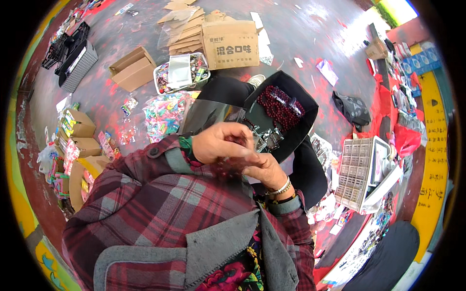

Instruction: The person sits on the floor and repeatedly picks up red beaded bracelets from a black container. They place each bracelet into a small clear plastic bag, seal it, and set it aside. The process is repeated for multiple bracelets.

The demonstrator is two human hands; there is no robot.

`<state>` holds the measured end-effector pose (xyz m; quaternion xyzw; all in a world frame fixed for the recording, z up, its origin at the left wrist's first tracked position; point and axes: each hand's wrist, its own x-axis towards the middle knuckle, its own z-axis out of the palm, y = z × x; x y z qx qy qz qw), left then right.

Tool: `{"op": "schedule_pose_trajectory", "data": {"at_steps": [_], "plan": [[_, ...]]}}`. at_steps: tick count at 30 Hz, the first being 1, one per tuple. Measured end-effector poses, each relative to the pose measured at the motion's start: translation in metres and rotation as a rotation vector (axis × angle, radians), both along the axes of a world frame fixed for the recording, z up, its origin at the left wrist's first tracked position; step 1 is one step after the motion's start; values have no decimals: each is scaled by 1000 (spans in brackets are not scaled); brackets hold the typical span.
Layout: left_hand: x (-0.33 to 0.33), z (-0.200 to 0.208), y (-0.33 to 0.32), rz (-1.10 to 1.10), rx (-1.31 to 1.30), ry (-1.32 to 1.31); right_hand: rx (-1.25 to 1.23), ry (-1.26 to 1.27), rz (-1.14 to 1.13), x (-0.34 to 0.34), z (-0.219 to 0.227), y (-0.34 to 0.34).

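My left hand [221, 143] and my right hand [268, 170] meet in front of my chest, fingers bent and closed. Between and below them hang dark red beads [227, 167], smeared by motion, perhaps inside clear film; the fingers hide part of them. On my lap, just beyond the hands, stands an open black box [305, 109]. It holds a heap of dark red bead strings [279, 109] and, nearer to me, several shiny clear packets [268, 140]. A clear plastic sheet [206, 115] lies over my left thigh, by the left hand.
On the floor ahead are a white basket [208, 80] of small packets, an open cardboard box [132, 69] and a printed carton [230, 44]. Colourful packets [167, 114] lie left of my leg. A beige plastic crate [357, 172] and a black bag [352, 109] sit at right.
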<state>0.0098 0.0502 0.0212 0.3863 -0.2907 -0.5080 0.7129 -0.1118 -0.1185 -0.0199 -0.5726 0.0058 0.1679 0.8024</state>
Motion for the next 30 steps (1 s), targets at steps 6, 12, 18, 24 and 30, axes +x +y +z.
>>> {"op": "schedule_pose_trajectory", "data": {"at_steps": [6,12,18,24,30], "plan": [[56,15,64,598,228,-4,-158,324,-407,36,-41,-14],[102,-43,133,788,474,-2,46,469,-418,55,-71,-3],[91,-111,130,585,664,335,228,421,-521,54,-93,2],[81,-100,103,475,503,432,209,422,-575,43,-85,2],[77,-78,93,425,642,214,258,418,-608,39,-86,3]]}}
